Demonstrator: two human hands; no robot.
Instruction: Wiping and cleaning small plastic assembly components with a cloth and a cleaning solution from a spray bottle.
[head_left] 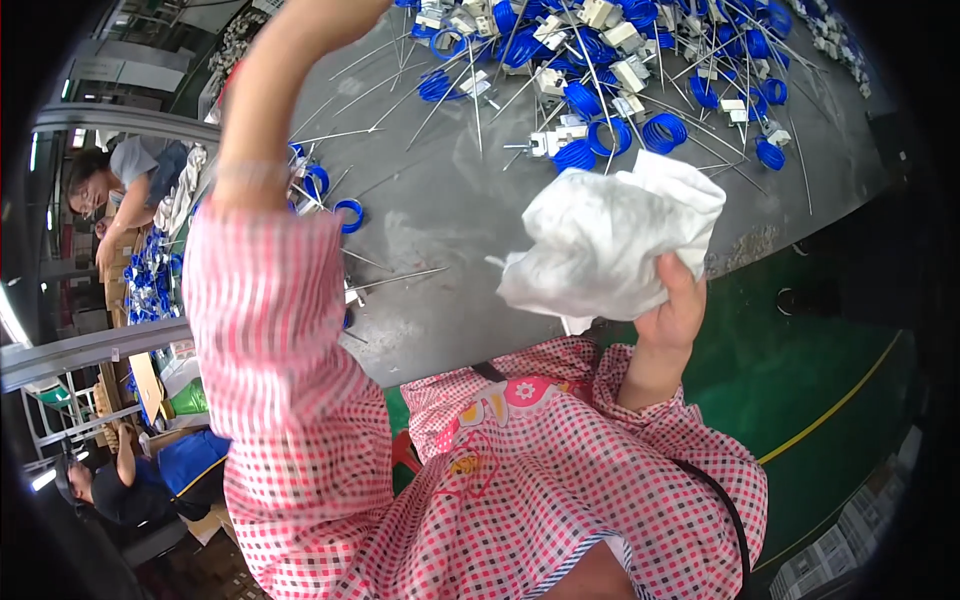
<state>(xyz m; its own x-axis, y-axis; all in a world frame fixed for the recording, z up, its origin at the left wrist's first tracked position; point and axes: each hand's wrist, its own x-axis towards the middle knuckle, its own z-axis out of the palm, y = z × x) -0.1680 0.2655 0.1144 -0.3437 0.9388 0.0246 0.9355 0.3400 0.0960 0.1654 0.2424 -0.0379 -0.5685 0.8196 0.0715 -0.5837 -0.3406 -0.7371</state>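
Fingers [678, 277] of the right hand [674, 318] grip white cloth [612, 238].

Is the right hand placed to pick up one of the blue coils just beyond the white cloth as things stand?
Probably not: the right hand is holding the bunched white cloth, which sits in the picture between it and the blue coils.

Grey table [440, 225], scuffed top, fills upper middle of frame. Big messy heap at top centre to upper right: blue coils [575, 155], white blocks [630, 76], thin metal rods [404, 279] poking out every direction. Smaller bunch of the same left of centre, partly hidden. Pale smudges [397, 228] mid-surface, speckled grime [755, 243] along right edge.
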